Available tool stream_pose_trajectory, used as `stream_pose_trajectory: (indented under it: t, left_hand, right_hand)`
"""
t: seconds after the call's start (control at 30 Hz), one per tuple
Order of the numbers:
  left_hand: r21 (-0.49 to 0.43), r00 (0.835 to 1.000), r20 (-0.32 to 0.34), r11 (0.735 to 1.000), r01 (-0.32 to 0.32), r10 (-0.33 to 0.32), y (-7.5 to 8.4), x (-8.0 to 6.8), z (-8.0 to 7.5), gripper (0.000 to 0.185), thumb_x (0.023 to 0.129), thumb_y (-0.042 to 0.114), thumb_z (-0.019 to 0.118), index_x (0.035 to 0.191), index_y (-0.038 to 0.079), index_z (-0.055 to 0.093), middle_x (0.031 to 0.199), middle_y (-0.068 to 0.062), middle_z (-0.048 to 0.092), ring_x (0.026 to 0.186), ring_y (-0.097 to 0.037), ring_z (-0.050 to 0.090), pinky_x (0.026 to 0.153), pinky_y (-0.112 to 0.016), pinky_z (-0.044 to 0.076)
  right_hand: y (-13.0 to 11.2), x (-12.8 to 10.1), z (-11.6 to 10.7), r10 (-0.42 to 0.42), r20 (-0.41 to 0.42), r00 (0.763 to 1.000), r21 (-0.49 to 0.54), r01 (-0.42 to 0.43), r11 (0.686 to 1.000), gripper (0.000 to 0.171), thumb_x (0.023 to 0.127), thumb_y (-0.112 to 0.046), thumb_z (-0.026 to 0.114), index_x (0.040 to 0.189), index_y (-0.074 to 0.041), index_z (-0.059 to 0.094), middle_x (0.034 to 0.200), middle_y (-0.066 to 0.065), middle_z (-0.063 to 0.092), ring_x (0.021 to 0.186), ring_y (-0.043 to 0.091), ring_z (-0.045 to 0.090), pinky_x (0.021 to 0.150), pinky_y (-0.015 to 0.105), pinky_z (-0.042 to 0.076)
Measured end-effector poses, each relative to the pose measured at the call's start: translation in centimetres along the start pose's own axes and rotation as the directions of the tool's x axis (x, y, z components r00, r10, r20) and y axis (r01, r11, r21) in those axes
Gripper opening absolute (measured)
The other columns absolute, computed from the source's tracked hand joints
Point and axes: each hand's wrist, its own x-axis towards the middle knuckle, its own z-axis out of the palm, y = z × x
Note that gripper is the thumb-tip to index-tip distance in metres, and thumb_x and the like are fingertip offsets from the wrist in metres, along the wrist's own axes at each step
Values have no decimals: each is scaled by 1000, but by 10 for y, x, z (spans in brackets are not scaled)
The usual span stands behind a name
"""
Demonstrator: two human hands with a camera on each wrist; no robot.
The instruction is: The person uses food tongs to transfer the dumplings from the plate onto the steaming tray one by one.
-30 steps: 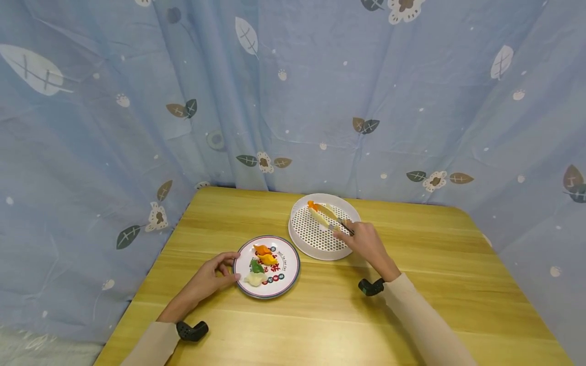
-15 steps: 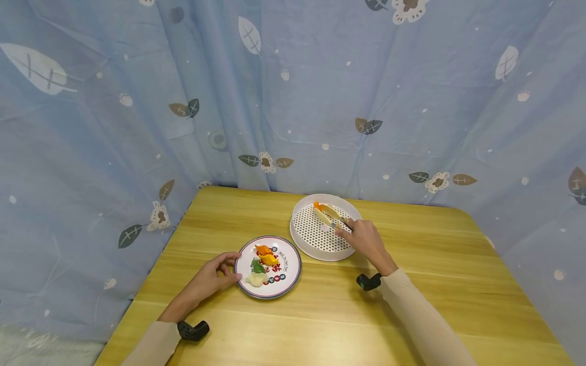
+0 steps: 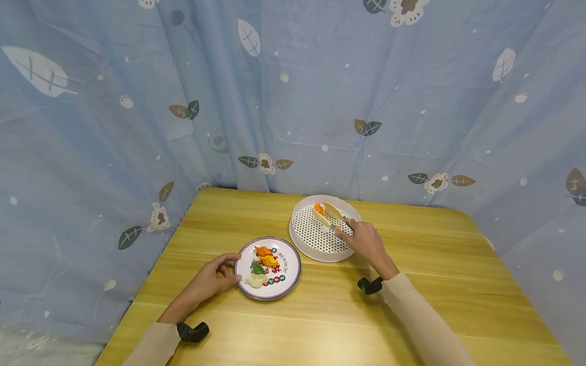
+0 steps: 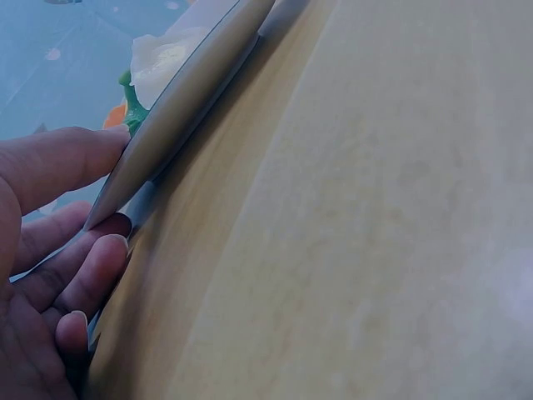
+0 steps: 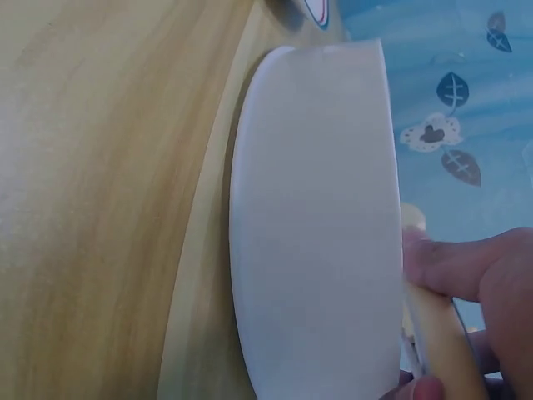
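Note:
My left hand (image 3: 212, 277) grips the left rim of a white plate (image 3: 288, 267) with a blue and pink edge. On the plate lie dumpling-shaped pieces: an orange one (image 3: 263, 251), a yellow one (image 3: 269, 261), a green one (image 3: 258, 268) and a whitish one (image 3: 256, 280). My right hand (image 3: 366, 243) holds a pair of tongs (image 3: 322, 218) with pale broad tips over a round white steamer tray (image 3: 320, 254) with a perforated floor. Between the spread tips sits another orange piece (image 3: 319, 209), inside the tray. The tray's tall side wall (image 5: 316, 217) fills the right wrist view.
Both stand on a wooden table (image 3: 293, 330), the tray behind and to the right of the plate. A blue patterned curtain (image 3: 293, 101) hangs along the back and sides. Each wrist wears a black camera mount (image 3: 192, 332).
The tongs have shifted slightly right with the orange piece, and their tips are now further apart around it. The left hand stays at the plate rim.

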Motion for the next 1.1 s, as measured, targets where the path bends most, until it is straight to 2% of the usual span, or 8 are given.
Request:
stream_pose_trajectory:
  t: [0.13,0.3,0.53,0.63,0.77,0.87,0.93,1.1]
  left_hand:
    - [1,1000,-1,1000,-7,7,0,0,0,52,90,23,83,137,15,62,115,-11,59,89,-25,54,69,-28,42]
    - [3,1000,-3,1000,1,-1,0,0,0,50,92,25,81,137,16,62,115,-11,59,90,-25,53,70,-28,42]
    - [4,1000,-3,1000,5,-5,3,-1,0,50,92,25,80,138,16,61,114,-11,59,91,-25,53,73,-28,43]
    - [2,1000,0,1000,1,-1,3,-1,0,50,93,25,80,138,15,61,114,-11,59,91,-25,53,73,-28,43]
    - [5,1000,-8,1000,2,-2,3,-1,0,49,93,24,80,137,14,62,114,-10,59,90,-24,53,72,-28,43]
    - [8,1000,-15,1000,-2,2,4,-1,0,49,93,24,80,137,14,62,114,-10,60,90,-23,53,72,-28,43]
    - [6,1000,-14,1000,-3,3,4,-1,0,49,93,24,80,137,14,62,114,-11,60,90,-23,53,72,-28,43]
    - [3,1000,-9,1000,7,-7,5,-1,0,49,92,25,80,137,16,62,113,-10,59,91,-25,53,72,-28,43]
  right_hand:
    - [-2,-5,-1,13,-25,1000,21,-13,1000,79,94,-55,71,139,8,58,115,28,69,93,35,66,79,50,53]
    - [-4,-13,-2,-9,-65,998,19,10,1000,85,92,-58,71,141,9,56,114,28,68,103,42,67,87,54,53]
    - [-11,-28,-2,-105,-135,985,48,112,993,76,89,-56,76,135,4,65,101,21,72,82,28,64,76,48,54]
    - [-16,-33,1,-158,-155,975,53,168,984,70,88,-55,78,129,1,70,83,11,70,69,20,56,66,41,51]
    - [-23,-41,7,-218,-154,964,66,230,971,54,87,-54,78,104,-3,76,64,-5,51,58,13,46,55,31,42]
    - [-30,-47,11,-258,-144,955,71,270,960,48,87,-55,78,87,-8,70,63,-9,44,56,9,42,53,28,37]
    - [-33,-52,13,-283,-133,950,71,294,953,47,87,-55,78,87,-9,69,64,-9,44,57,8,40,53,26,36]
    - [-40,-63,16,-313,-110,943,79,323,943,47,86,-55,79,98,-10,72,65,-7,48,59,7,41,54,25,36]
